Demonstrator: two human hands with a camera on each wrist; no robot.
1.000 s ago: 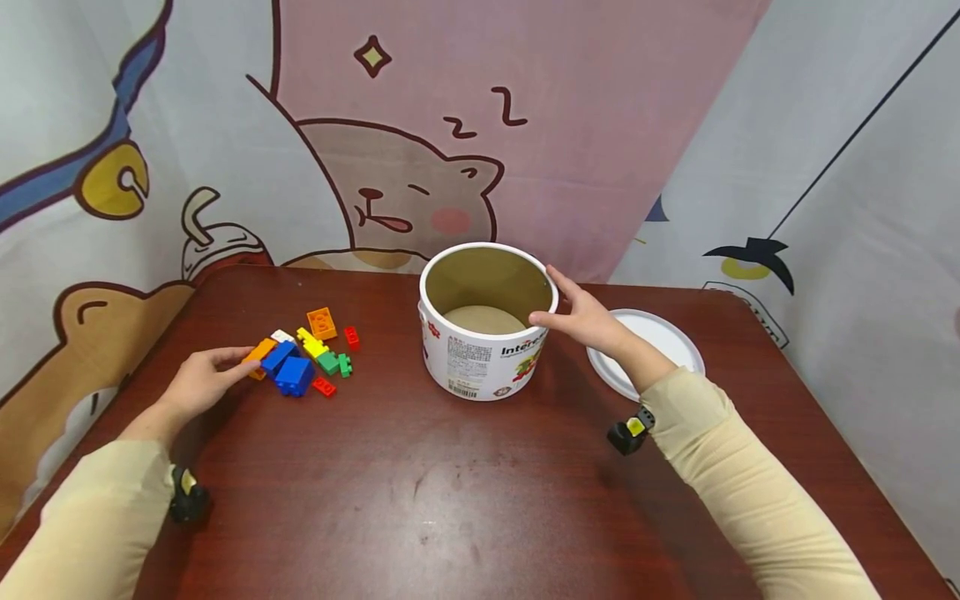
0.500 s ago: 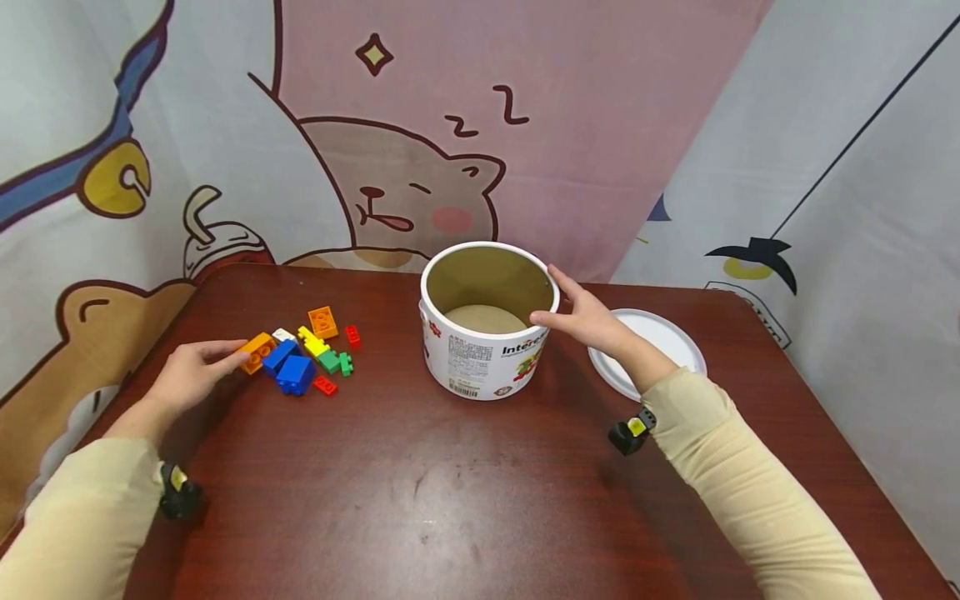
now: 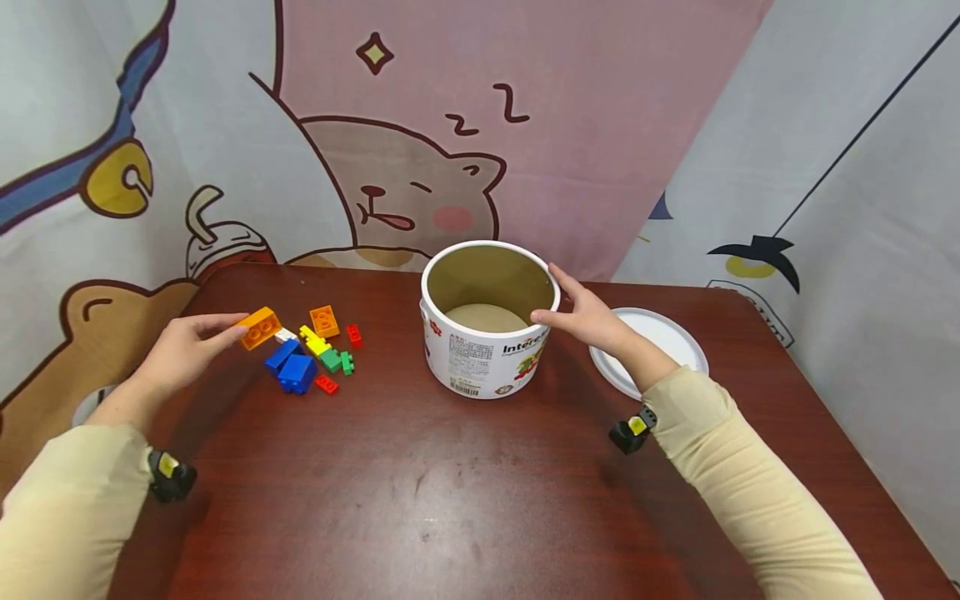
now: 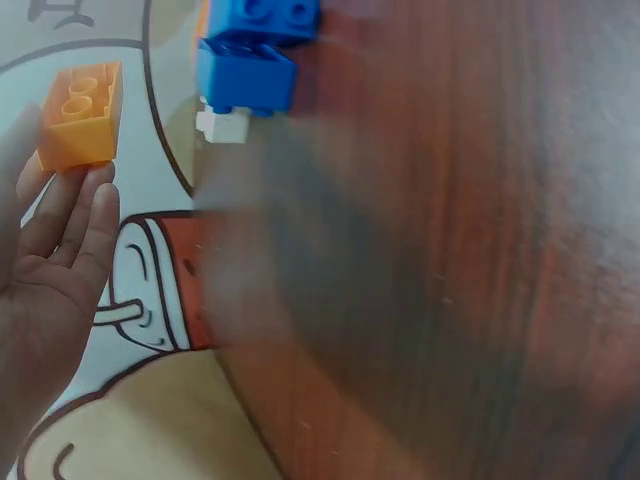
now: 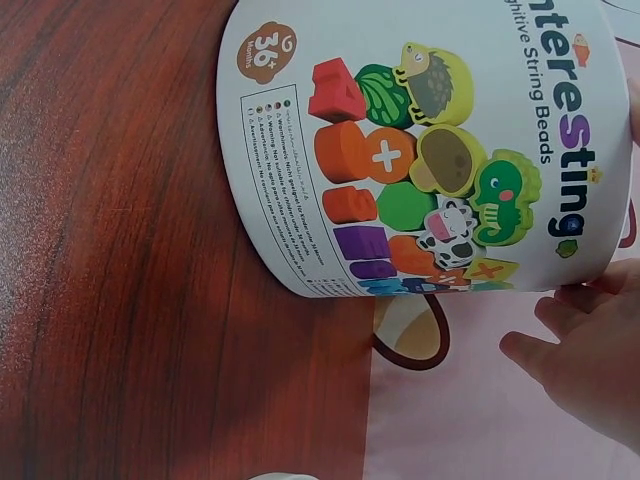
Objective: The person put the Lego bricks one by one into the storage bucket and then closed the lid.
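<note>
My left hand (image 3: 183, 350) pinches an orange toy brick (image 3: 259, 327) between thumb and fingers, above and left of the loose bricks. In the left wrist view, the brick's hollow side with round tubes shows, and the fingers support it from below. My right hand (image 3: 588, 321) holds the rim of a round white bucket (image 3: 480, 367), thumb at the front and fingers round its right side. Pictures of beads and animals cover the bucket's outside in the right wrist view. Its visible inside holds nothing.
Beside the left hand lie blue bricks (image 3: 297, 374), a white brick (image 3: 284, 335), a yellow brick (image 3: 313, 342), green bricks (image 3: 330, 360), red bricks (image 3: 327, 384) and another orange brick (image 3: 324, 322). A white lid (image 3: 663, 337) lies behind the right forearm. Printed cloth (image 3: 600, 125) hangs behind the table (image 3: 427, 500).
The left hand has lifted the orange brick up off the group, moving slightly left and away from the other bricks. The right hand and bucket have stayed in place.
</note>
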